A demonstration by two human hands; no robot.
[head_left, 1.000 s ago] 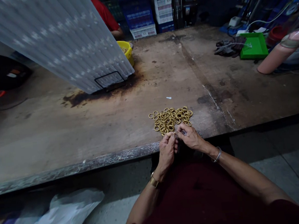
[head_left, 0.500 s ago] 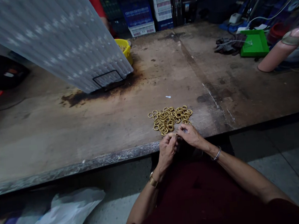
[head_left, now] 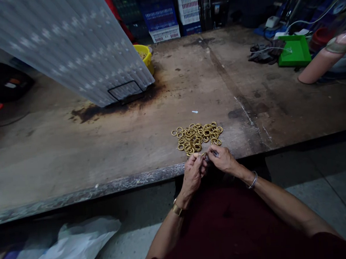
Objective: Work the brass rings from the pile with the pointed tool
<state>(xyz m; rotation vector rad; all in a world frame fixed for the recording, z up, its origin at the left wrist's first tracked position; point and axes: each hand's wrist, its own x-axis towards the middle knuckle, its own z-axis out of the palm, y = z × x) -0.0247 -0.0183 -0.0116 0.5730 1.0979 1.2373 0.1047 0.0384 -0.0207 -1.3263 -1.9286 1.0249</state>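
Note:
A pile of small brass rings (head_left: 197, 135) lies on the stained wooden workbench (head_left: 132, 140), close to its front edge. Just below the pile my left hand (head_left: 193, 173) and my right hand (head_left: 223, 160) meet at the table's edge, fingertips together. Both hands are closed in a pinch. A brass ring seems to sit between the left fingertips. The right fingers hold a small dark, metallic item that is too small to name. A gold watch is on my left wrist and a silver bangle on my right.
A large ribbed translucent sheet (head_left: 66, 46) leans over the bench's left. Behind it stands a yellow bowl (head_left: 144, 56), with a person's red sleeve (head_left: 109, 5) beyond. At the far right are a green tray (head_left: 294, 50), dark gloves (head_left: 264, 52) and a pink cylinder (head_left: 322, 62). White plastic bag (head_left: 71, 247) on floor.
My hands stay pinched together at the table's edge, with only small finger shifts. The person in red behind the sheet has moved further out of sight.

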